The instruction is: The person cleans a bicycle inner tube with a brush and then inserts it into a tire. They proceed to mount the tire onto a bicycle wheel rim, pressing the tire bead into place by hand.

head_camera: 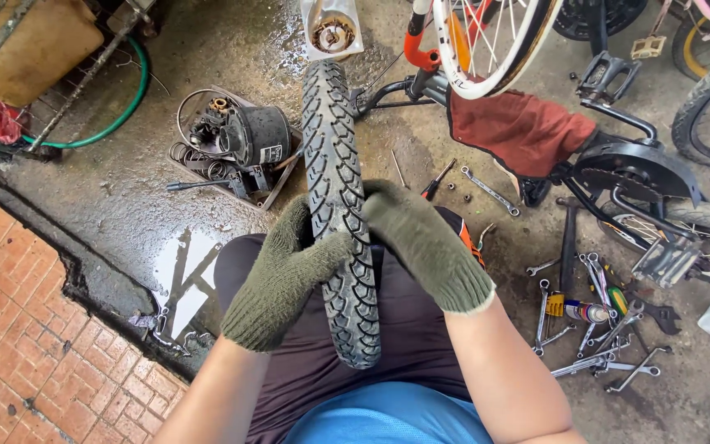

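Head view: the wet concrete floor (207,49) spreads under you, then the upturned bicycle (618,164) to your right. Your black knobby tyre (334,148) stands edge-on over your lap, running away from you; its far end is hidden behind a pale part. Your gloved left hand (285,275) and right hand (421,238) both clasp its tread. Spanners (593,329) crowd the right; bare floor lies left, up to the brick edge.

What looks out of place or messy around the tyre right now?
The black tyre is off its wheel, gripped by the left hand and right hand. Spanners lie scattered on the wet concrete floor, and a bicycle lies tipped over.
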